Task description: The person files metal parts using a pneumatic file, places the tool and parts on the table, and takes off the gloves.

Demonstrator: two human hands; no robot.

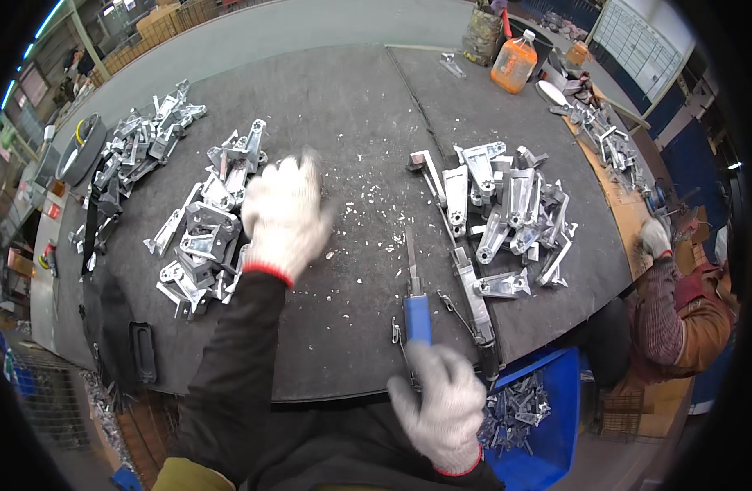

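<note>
My left hand [286, 217], in a white knit glove with a red cuff, is beside the left pile of silver metal brackets [208, 233]. Its fingertips are smeared by motion, so I cannot tell whether they hold anything. My right hand [443, 405], gloved the same way, is at the table's front edge with thumb and fingers apart. Its fingertips reach the lower end of a file's blue handle [417, 317]; the file blade [412, 255] points away from me. Right of the file lies a long grey tool [474, 303] with a dark end. Another pile of brackets [515, 200] lies beyond it.
White chips [368, 204] litter the dark tabletop [327, 106]. More brackets [146, 135] lie at the far left. An orange jug [515, 61] stands at the back right. Below the front edge is a blue bin [560, 425] of metal pieces. A co-worker's gloved hand [656, 237] is at right.
</note>
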